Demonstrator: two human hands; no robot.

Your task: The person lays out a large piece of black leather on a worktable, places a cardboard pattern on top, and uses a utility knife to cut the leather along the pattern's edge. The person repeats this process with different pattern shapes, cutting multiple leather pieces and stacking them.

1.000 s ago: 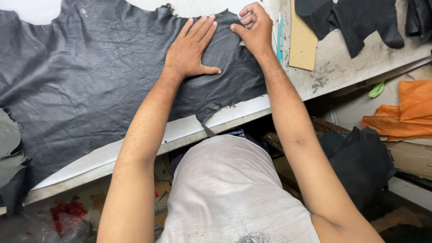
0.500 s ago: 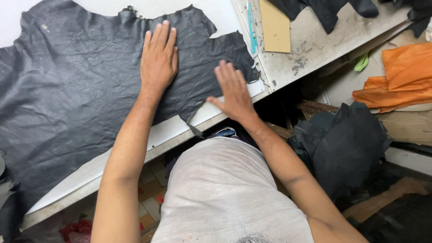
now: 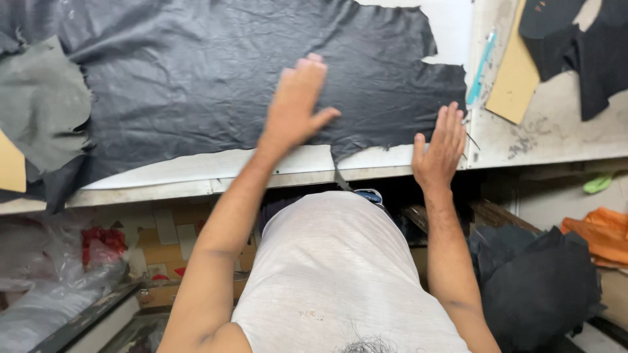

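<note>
Smoothing looks to be the step in hand: the left hand [image 3: 296, 104] lies flat and open on the black hide [image 3: 216, 72], gripping nothing. The right hand [image 3: 441, 147], also open, rests at the hide's near edge, which wants flattening.

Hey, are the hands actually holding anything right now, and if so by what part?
Nothing is held. The left hand lies open and flat on the black leather hide; the right hand rests open at its lower right edge, on the table.
</note>
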